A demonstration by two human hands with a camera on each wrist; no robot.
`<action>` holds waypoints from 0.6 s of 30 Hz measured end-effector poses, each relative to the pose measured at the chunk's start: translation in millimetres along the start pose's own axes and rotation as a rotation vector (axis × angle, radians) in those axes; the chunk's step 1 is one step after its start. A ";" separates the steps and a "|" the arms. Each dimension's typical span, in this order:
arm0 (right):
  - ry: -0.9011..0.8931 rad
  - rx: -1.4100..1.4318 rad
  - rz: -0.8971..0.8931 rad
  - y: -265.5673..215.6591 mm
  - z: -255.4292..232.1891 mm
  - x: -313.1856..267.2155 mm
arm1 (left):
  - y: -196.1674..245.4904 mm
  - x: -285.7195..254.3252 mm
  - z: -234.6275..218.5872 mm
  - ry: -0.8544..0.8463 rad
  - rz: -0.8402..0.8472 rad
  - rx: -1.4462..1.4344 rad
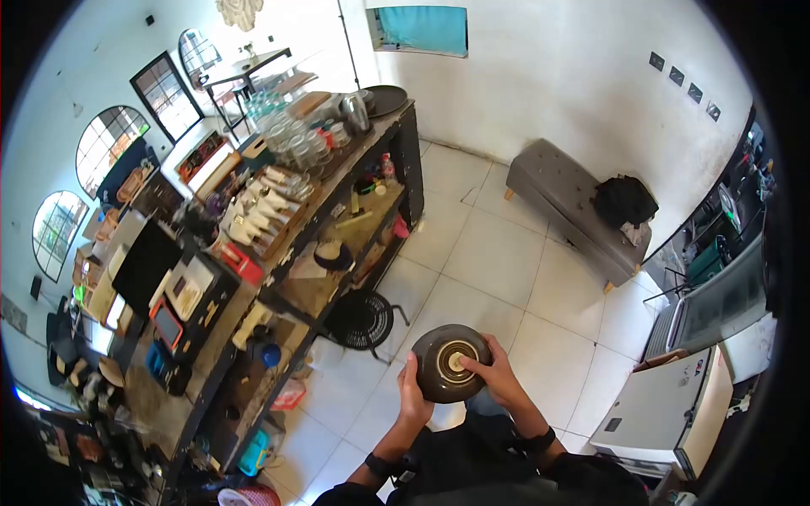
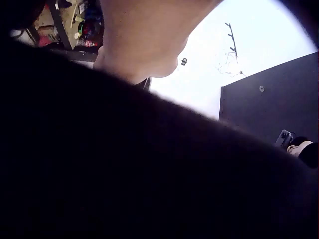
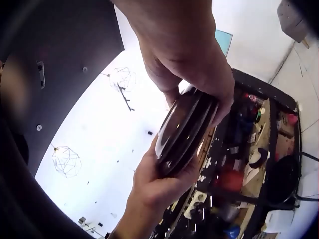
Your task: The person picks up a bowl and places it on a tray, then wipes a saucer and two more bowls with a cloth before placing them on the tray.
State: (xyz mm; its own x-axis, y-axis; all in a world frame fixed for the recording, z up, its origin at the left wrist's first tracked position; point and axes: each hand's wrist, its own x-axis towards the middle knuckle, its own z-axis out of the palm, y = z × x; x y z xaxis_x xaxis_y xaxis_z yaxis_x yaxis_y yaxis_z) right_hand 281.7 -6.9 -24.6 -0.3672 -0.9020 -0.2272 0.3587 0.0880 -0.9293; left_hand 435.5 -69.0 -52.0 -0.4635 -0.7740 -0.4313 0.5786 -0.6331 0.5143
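Two hands clasped a dark plate (image 1: pixel 451 363).
Left hand (image 1: pixel 413 398) gripped its left rim; right hand (image 1: pixel 494 376) gripped its right, above the tiled floor (image 1: pixel 498 253).

A café: glassware-laden counter (image 1: pixel 337 160), bench (image 1: pixel 574 211), tiled floor (image 1: pixel 498 253).

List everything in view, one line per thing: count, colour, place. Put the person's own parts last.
plates: a small stack, exact count unclear, dark brown with pale centre ring, held between both hands over the floor
shelf unit: one, dark frame, along the left, crowded with glassware and cups
floor fan: one, black, on the floor beside the shelf unit
bench: one, grey, against the right wall
bag: one, black, on the bench
floor: white tiles
left hand: one, grips the stack's left edge
right hand: one, grips the stack's right edge, thumb on its face
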 end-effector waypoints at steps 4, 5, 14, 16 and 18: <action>0.026 0.079 -0.008 -29.8 -31.8 95.5 | 0.5 103.3 42.7 0.002 0.003 0.010; 0.017 0.064 -0.017 -42.5 -38.4 119.1 | 3.1 124.9 54.4 0.011 0.008 0.012; -0.141 0.026 -0.016 -126.5 -68.3 321.7 | 56.7 277.4 168.3 -0.076 0.144 0.095; -0.182 0.009 -0.018 -136.9 -70.3 363.5 | 68.7 312.7 188.8 -0.058 0.167 0.088; -0.174 0.033 0.003 -142.7 -71.5 409.2 | 78.8 353.9 206.8 -0.020 0.147 0.042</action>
State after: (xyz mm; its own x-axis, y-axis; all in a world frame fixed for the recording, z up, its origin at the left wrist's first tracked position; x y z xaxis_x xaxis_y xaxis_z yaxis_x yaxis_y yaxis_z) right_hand 18.9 -358.3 -5.7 -0.2133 -0.9615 -0.1734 0.3885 0.0794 -0.9180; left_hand 178.3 -395.1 -10.9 -0.3894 -0.8583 -0.3343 0.6127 -0.5124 0.6017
